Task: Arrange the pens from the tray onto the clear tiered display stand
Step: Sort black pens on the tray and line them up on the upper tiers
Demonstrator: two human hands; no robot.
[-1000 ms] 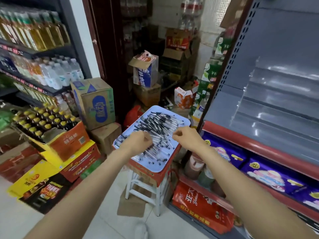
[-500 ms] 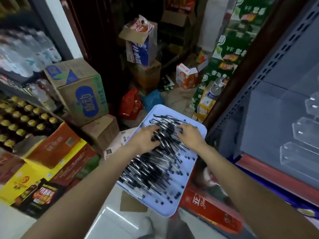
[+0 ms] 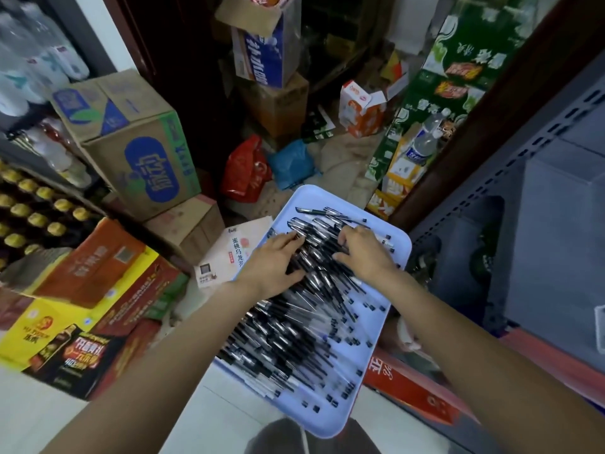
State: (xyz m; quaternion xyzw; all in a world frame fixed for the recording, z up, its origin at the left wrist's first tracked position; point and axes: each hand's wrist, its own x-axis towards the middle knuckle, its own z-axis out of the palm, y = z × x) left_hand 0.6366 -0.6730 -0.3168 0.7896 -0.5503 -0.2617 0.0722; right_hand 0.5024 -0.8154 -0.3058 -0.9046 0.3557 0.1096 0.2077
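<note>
Tray (image 3: 397, 244): pale blue, rectangular, rounded corners, raised rim. Pens (image 3: 288, 326): clear barrels, black caps and grips, loosely heaped and criss-crossed, densest along the tray's left side. Loose black caps (image 3: 352, 386) lie scattered toward the tray's right rim.

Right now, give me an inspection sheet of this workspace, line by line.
Surface: pale blue tray, flat, rim intact.
Job's things: pens, black-capped, heaped loose across the tray; clear tiered stand is hardly in view, only a clear corner at the right edge.
Clutter: small black caps or bits scattered on the tray's right side.
Hands: left hand flat on the pile, fingers spread; right hand over the pile, fingers curled into the pens.
Cables: nothing seen.
Surroundings: drink cartons, red bag, grey shelving, tiled floor.
</note>
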